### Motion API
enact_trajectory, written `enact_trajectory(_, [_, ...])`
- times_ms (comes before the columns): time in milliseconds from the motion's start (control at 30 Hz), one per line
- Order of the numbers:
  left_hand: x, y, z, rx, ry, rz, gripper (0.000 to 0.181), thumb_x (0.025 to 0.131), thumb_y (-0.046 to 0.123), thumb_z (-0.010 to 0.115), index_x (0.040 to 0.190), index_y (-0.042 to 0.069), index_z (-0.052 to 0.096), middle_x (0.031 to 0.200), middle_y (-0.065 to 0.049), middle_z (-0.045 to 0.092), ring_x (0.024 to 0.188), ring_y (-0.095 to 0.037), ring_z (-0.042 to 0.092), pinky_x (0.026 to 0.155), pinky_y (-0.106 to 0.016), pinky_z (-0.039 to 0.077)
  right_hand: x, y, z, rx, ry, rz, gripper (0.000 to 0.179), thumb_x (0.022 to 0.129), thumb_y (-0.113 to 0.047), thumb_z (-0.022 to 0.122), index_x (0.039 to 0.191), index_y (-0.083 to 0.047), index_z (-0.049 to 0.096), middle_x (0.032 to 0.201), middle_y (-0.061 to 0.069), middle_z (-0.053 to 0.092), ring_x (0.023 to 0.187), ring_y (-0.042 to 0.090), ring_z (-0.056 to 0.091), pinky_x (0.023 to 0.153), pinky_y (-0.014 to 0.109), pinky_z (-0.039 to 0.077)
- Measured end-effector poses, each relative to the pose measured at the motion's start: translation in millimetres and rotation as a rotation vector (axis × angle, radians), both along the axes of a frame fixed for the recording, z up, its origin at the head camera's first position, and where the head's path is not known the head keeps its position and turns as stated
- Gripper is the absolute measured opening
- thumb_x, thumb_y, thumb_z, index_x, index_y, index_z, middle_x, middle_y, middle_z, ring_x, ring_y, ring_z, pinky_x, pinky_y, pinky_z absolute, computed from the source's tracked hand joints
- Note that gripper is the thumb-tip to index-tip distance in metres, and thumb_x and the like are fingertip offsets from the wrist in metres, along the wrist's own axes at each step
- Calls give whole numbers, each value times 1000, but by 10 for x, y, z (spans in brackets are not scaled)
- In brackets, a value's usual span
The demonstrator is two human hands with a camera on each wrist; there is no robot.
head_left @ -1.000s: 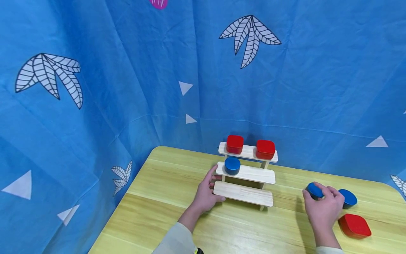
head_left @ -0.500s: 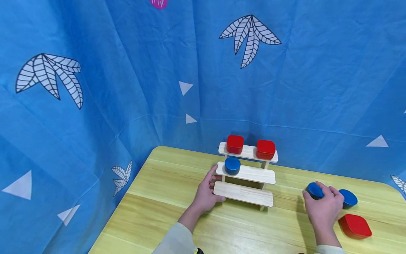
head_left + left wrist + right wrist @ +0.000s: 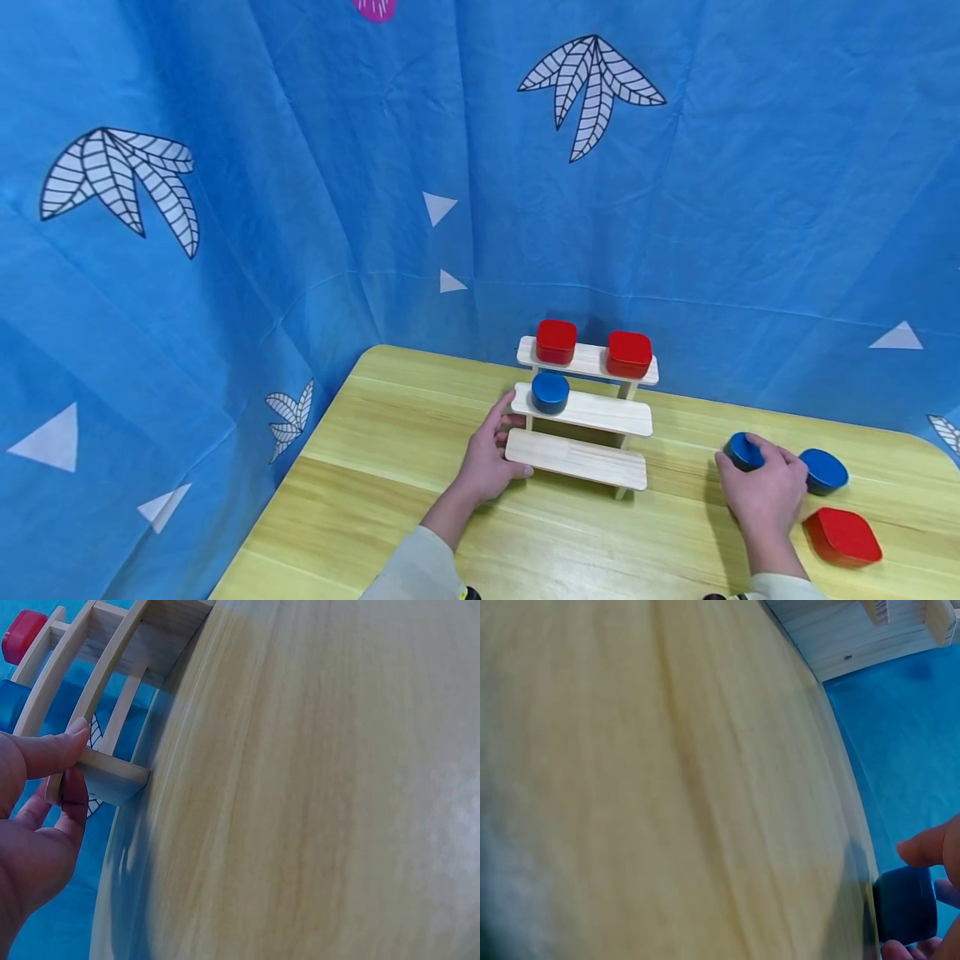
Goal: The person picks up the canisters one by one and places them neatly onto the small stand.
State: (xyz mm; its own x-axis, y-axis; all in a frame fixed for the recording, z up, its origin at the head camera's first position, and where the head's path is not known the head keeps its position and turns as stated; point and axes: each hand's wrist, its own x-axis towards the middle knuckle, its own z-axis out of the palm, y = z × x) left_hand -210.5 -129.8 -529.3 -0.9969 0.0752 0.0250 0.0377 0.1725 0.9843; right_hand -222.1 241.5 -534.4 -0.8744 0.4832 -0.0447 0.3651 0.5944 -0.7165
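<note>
A small three-step wooden stand (image 3: 581,412) is on the table, with two red squarish containers (image 3: 556,342) on its top step and a blue round container (image 3: 550,392) at the left of the middle step. My left hand (image 3: 487,462) grips the left end of the lowest step, thumb above and fingers beneath, as the left wrist view shows. To the right of the stand, my right hand (image 3: 765,492) holds another blue round container (image 3: 745,451) between thumb and fingers. In the right wrist view this container (image 3: 905,906) sits at the table surface.
Right of my right hand lie another blue round container (image 3: 823,472) and a red squarish container (image 3: 843,537). A blue patterned cloth (image 3: 360,167) hangs behind and to the left of the wooden table (image 3: 390,425).
Very little differs. My right hand's fingers have shifted slightly left, showing a bit more of the blue container beside them. My left hand stays on the stand.
</note>
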Motion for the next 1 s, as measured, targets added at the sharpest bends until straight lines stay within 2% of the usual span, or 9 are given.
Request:
enact_trajectory(400, [4, -11, -6, -4, 1, -6, 123, 64, -23, 82, 154, 44, 31, 128, -2, 57, 106, -24, 58, 79, -33, 56, 16, 19, -42, 46, 92, 20, 52, 94, -19, 67, 140, 2, 53, 139, 35, 41, 133, 51, 31, 104, 66, 26])
enact_trajectory(767, [1, -13, -21, -10, -9, -1, 124, 64, -23, 82, 153, 46, 31, 129, 0, 57, 108, -24, 58, 79, -33, 56, 31, 8, -40, 43, 75, 41, 53, 93, -20, 70, 139, 1, 55, 138, 35, 43, 131, 52, 32, 103, 67, 26])
enact_trajectory(1000, [-3, -3, -23, -10, -3, 2, 123, 64, -22, 82, 154, 45, 31, 128, -1, 56, 108, -25, 58, 79, -33, 57, 80, -67, -26, 38, 151, 30, 48, 91, -15, 72, 134, 2, 60, 135, 34, 47, 129, 51, 37, 102, 65, 27])
